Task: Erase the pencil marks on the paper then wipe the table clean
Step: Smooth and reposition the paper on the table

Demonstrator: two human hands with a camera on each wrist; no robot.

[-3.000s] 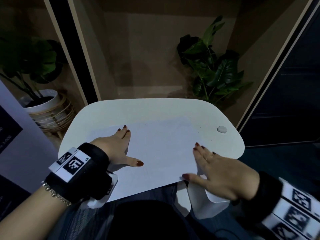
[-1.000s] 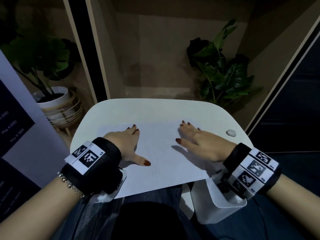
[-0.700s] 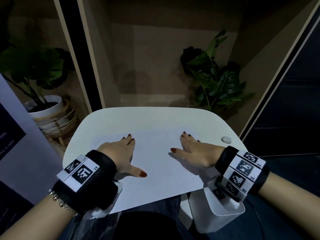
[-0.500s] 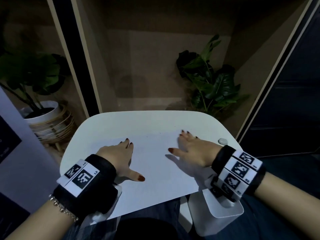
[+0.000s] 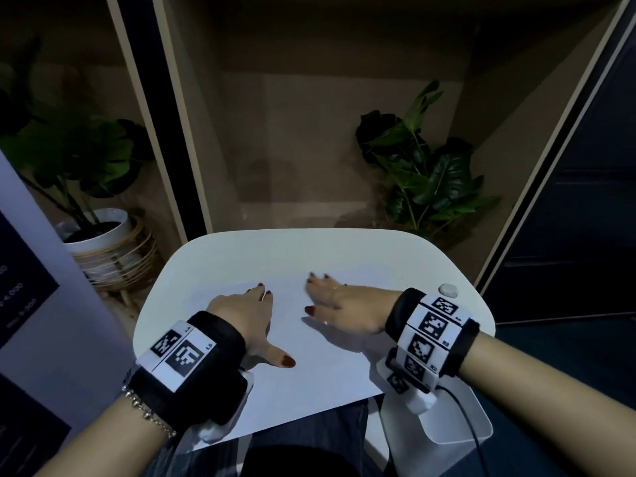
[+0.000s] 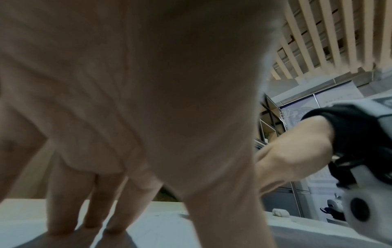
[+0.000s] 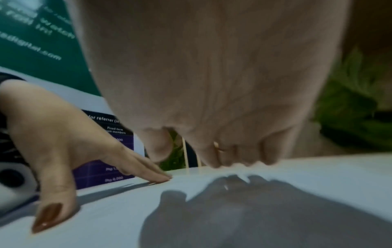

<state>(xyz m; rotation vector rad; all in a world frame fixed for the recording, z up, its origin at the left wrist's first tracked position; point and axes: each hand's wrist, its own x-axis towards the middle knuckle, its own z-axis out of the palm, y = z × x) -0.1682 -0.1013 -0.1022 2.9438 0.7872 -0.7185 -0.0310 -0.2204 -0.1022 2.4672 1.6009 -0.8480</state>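
Note:
A white sheet of paper (image 5: pixel 309 366) lies on the small white table (image 5: pixel 309 249), with its near edge hanging over the front. No pencil marks can be made out on it. My left hand (image 5: pixel 251 311) presses flat on the sheet's left part, thumb spread toward me. My right hand (image 5: pixel 340 304) rests on the middle of the sheet with nothing in it. Its fingertips (image 7: pixel 233 161) touch the paper (image 7: pixel 212 218) close to my left hand (image 7: pixel 63 151). A small white eraser (image 5: pixel 448 290) lies by the table's right edge, apart from both hands. The left wrist view also shows this eraser (image 6: pixel 280 212).
A white bin (image 5: pixel 454 425) stands below the table's front right corner, under my right wrist. A potted plant (image 5: pixel 103 242) stands on the floor to the left. A leafy plant (image 5: pixel 423 173) stands behind the table on the right. A wall panel closes the far side.
My right hand has gone from the sheet's front right corner over the bin to the middle of the paper, then slid left toward my left hand. The left hand has stayed put.

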